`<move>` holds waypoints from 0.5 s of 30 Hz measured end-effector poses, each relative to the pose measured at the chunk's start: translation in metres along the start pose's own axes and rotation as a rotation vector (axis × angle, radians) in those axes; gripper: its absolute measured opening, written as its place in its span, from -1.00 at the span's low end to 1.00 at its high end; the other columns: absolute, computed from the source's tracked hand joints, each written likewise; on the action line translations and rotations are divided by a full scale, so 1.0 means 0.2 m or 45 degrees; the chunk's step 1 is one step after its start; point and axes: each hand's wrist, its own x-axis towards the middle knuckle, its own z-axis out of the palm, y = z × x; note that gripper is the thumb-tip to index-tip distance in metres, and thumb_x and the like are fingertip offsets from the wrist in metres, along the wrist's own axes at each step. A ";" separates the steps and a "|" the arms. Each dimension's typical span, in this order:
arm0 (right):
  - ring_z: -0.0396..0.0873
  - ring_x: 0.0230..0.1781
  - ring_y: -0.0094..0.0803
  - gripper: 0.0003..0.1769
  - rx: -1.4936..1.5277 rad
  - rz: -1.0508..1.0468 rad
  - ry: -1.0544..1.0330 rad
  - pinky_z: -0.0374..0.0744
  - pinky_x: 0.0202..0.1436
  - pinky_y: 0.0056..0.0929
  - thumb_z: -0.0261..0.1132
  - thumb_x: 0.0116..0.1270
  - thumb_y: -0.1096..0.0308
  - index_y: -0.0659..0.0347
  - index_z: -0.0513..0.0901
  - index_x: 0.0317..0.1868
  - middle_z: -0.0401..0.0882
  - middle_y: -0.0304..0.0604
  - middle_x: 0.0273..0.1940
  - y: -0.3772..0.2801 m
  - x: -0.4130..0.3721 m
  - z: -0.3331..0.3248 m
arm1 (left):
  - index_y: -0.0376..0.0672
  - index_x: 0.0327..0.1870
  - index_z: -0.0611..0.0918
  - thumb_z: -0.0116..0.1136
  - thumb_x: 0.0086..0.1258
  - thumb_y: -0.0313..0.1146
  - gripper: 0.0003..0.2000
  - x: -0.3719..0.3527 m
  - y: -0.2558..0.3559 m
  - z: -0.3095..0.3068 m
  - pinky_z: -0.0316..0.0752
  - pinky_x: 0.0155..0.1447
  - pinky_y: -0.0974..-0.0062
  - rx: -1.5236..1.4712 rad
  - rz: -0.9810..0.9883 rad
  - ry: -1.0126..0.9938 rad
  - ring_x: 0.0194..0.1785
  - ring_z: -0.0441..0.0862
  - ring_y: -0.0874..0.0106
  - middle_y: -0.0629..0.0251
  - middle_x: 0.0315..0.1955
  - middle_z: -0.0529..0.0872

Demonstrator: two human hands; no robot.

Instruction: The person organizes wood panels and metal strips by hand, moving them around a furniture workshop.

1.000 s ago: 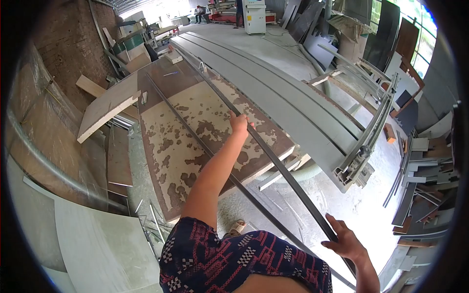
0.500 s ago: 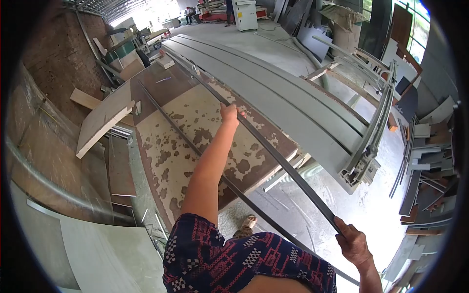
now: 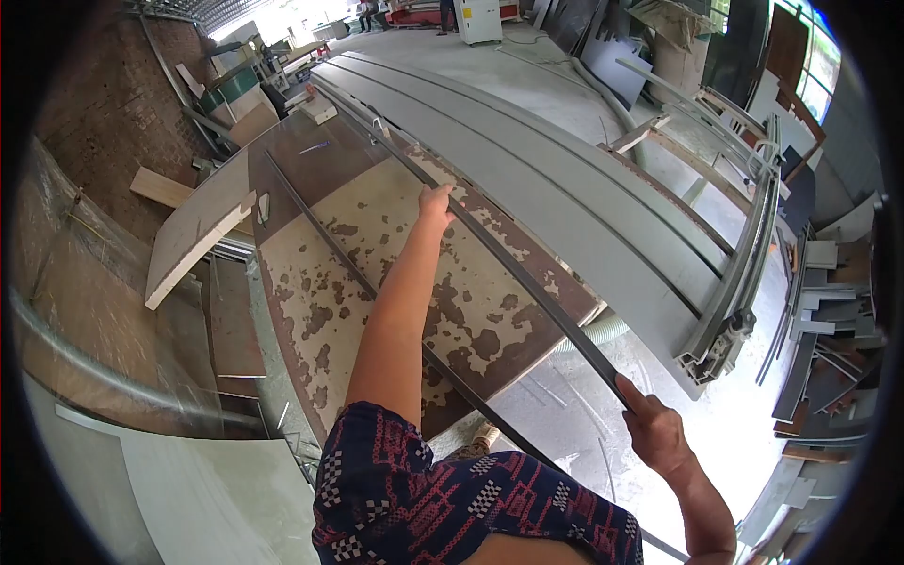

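A long dark strip (image 3: 527, 281) runs diagonally from the far end of the worktable toward my body. My left hand (image 3: 436, 203) is closed on it around mid-length, arm stretched out over the table. Nearer to me, my right hand (image 3: 656, 426) grips the strip by its near end, past the table's edge. A second dark strip (image 3: 344, 259) lies across the patchy brown and cream tabletop (image 3: 377, 212), passing under my left arm and out over the near edge. A small blue pen-like item (image 3: 316, 146) rests at the table's far part.
Right of the table stretches a long grey grooved sliding bed (image 3: 565, 188) with a metal rail (image 3: 744, 282) at its end. Boards (image 3: 198, 235) lean at the left. Offcuts (image 3: 829, 320) are stacked at the far right. People are partly visible at the back.
My right hand has moved slightly left and up with the near end of the strip. My left hand has shifted a little left and up. The view has tilted slightly.
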 end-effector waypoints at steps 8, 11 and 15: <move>0.54 -0.56 -0.06 -0.35 -0.019 -0.123 0.062 0.52 -0.46 -0.18 0.23 0.13 0.49 -0.03 0.33 0.28 0.45 0.02 -0.54 0.01 0.23 0.10 | -0.03 0.43 -0.14 0.03 0.31 -0.50 -0.25 -0.06 -0.01 0.04 0.62 -0.01 0.16 0.123 0.011 0.048 0.01 0.51 0.14 0.01 0.21 0.26; 0.55 -0.53 -0.04 -0.34 -0.042 -0.121 0.056 0.52 -0.42 -0.18 0.24 0.14 0.48 -0.04 0.31 0.29 0.49 0.05 -0.52 0.01 0.32 0.13 | -0.01 0.43 -0.16 0.04 0.31 -0.48 -0.23 -0.11 -0.01 0.06 0.58 0.04 0.09 0.103 -0.003 0.019 0.06 0.49 0.11 0.01 0.24 0.22; 0.56 -0.49 -0.02 -0.32 -0.057 -0.108 0.009 0.53 -0.39 -0.18 0.23 0.15 0.48 -0.06 0.27 0.31 0.52 0.08 -0.50 0.00 0.44 0.16 | 0.01 0.43 -0.16 0.07 0.28 -0.46 -0.21 -0.09 -0.04 0.07 0.55 0.06 0.03 0.124 -0.004 0.013 0.07 0.48 0.08 0.04 0.26 0.19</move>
